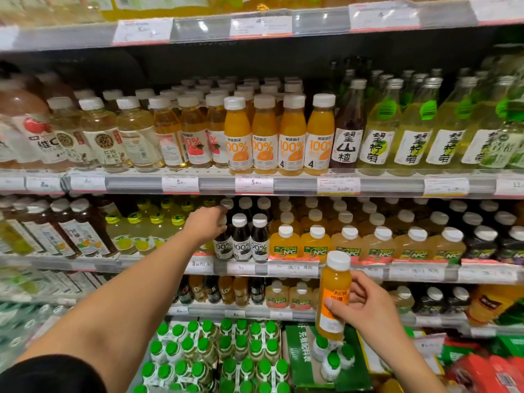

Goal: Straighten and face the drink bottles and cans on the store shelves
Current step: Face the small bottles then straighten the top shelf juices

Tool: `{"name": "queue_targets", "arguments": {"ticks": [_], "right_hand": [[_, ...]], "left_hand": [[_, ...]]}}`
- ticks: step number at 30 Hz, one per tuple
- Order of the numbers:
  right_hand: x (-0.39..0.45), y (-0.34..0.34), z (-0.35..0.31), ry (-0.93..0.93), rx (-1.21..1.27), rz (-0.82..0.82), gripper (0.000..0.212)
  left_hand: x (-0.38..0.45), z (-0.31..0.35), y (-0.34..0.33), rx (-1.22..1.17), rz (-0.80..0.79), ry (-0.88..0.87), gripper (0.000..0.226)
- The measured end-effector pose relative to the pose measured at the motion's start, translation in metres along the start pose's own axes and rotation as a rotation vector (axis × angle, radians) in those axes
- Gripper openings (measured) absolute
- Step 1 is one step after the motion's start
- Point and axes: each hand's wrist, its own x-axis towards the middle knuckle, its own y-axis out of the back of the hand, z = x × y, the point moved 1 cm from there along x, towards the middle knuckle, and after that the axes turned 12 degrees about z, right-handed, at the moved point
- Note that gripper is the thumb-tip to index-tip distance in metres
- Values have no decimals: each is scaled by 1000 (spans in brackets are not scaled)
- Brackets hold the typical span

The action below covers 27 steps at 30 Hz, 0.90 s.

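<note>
Orange juice bottle (334, 296) upright in right hand (365, 307) grip; left hand (205, 224) on dark bottle (224, 245)

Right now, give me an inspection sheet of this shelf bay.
Surface: middle shelf, price tags along its edge.
Job's things: orange bottle held off the shelf; dark juice bottles stand upright, labels forward.
Clutter: green-capped bottle packs below.
Grips: left hand reaches onto the leftmost dark bottle, its fingers partly hidden; right hand holds the orange bottle.
Cables: nothing seen.
Surroundings: upper shelf with orange juice row.
</note>
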Motion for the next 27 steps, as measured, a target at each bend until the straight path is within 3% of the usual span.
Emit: {"name": "queue_targets", "arguments": {"ticks": [8,13,16,19,22,24,27], "right_hand": [[2,-2,-2,-2,-15,-6,44],[6,6,-5,8,11,4,45],[9,13,-15,30,30,20,47],[15,24,-29,69,25,27,43],[20,38,-45,125,31,52,39],[24,48,-54,149,51,74,40],[29,64,-62,173,55,117,41]], "left_hand": [[5,0,13,5,-75,-10,20],[-1,15,15,130,-62,-13,27],[-12,37,25,207,162,-173,32],[-25,69,36,77,358,-540,29],[-37,105,44,35,473,-865,45],[-46,130,50,50,511,-919,55],[-45,153,55,126,456,-781,76]]}}
